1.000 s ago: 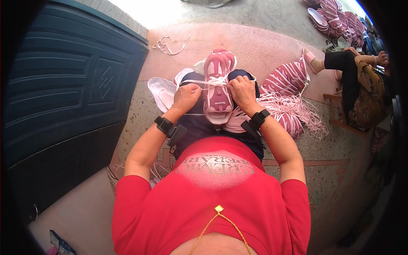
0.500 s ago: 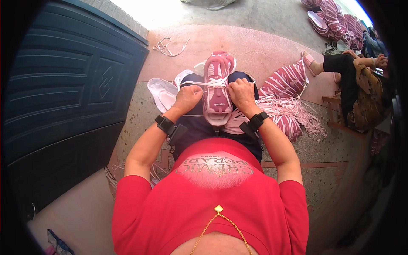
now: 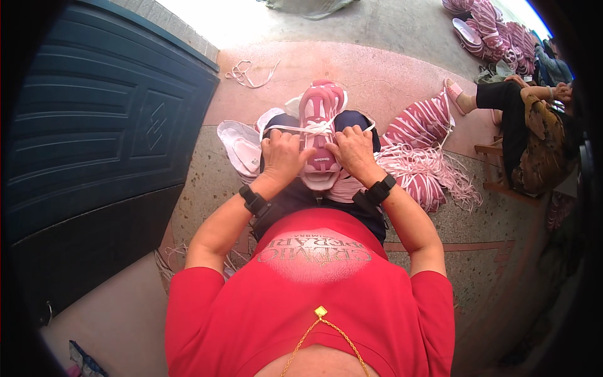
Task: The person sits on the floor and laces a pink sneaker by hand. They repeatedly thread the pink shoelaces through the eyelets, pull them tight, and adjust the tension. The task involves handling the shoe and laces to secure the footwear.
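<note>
Between the person's knees, in dark blue trousers point(image 3: 353, 120), stands a pink shoe point(image 3: 321, 149), its opening toward the body and its toe pointing away. The left hand point(image 3: 284, 152) is on the shoe's left, thumb spread from the bent fingers and reaching toward the shoe's side. The right hand point(image 3: 355, 149) lies close against the other side, its thumb likewise spread inward from the fingers. Neither shows a clear pinch; whether the fingertips hook any lace, I cannot tell.

As for progress, the white lace point(image 3: 319, 127) is on the shoe and gathers in a tangle over its middle, with strands running out to both sides past the hands. That suggests the threading is largely done, while the strands outside look untidied; whether a knot is tied is too small to tell.

Just left of the knees lies a white-lined shoe piece point(image 3: 240, 147); how far it is finished is unclear. A loose lace point(image 3: 250, 74) lies on the floor ahead. Right of the knees are a striped pink bundle point(image 3: 418, 119) and a pile of pale strands point(image 3: 433, 163). Further right sits a co-worker point(image 3: 502, 95), with another pink heap point(image 3: 502, 38) beyond.
</note>
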`<action>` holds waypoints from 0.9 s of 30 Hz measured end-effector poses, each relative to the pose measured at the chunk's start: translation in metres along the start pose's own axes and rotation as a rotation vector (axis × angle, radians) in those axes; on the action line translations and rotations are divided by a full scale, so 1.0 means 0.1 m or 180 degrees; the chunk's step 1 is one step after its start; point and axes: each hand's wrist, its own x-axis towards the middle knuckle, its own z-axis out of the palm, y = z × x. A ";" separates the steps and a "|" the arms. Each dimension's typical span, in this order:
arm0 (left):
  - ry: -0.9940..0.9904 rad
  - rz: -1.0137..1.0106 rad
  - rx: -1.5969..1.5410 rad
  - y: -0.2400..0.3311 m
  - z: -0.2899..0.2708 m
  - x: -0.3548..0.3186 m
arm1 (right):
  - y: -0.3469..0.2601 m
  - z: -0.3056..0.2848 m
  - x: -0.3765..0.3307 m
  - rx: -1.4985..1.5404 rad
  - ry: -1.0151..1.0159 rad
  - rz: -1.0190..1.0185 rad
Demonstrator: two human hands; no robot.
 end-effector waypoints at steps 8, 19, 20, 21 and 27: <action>-0.0142 0.0235 -0.0215 0.03 -0.04 0.18 | 0.25 0.18 0.00 0.1060 -0.0160 -0.0024; 0.0042 0.1105 -0.0356 -0.07 0.15 0.57 | 0.09 0.16 0.06 0.0464 0.0071 -0.0563; 0.0061 0.1169 -0.0450 -0.11 0.17 0.58 | 0.07 0.14 0.09 0.0175 -0.0012 -0.0632; -0.0231 0.0773 -0.0912 -0.09 0.13 0.61 | 0.04 0.08 0.14 -0.0127 -0.0101 -0.0703; -0.1309 -0.0737 -0.3139 0.02 0.16 0.98 | 0.08 -0.06 0.16 0.0753 0.0979 -0.0962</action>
